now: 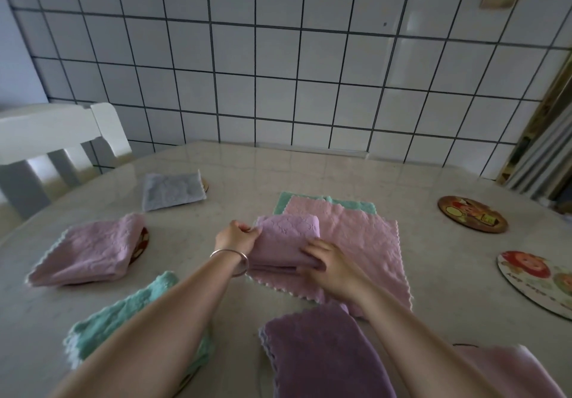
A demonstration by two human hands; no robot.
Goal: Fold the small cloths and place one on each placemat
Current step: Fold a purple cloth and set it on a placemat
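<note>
Nearest the camera, a folded dark-mauve fleece cloth [322, 354] is lying at the near edge of the pale marbled surface [427, 243], with a folded pale-pink cloth [507, 369] to its right covering most of a mat whose dark rim is just showing. On the near left, a folded mint-green fleece cloth [123, 314] is partly hidden under the left forearm; it is probably sitting on a mat too, though that is hard to confirm.

In the middle, both hands are working on a lilac fleece cloth [284, 239], already doubled over. The left hand [236, 236], a silver bangle [230, 260] at its wrist, is pinching the cloth's left edge, while the right hand [325, 263] is pressing flat fingers on its near right corner, most likely pinning the layers so the fold stays square. This is happening on top of the unfolded supply: a flat pink scalloped-edge cloth [365, 249] over a mint one [349, 205] (a handy soft base).

To the left, a folded pink cloth [89, 250] is covering a round mat. On the right, a large round illustrated placemat [535, 283] and, farther off, a small round brown mat [472, 214] are both waiting bare. At the far left, a folded grey cloth [173, 191] is resting on another mat.
</note>
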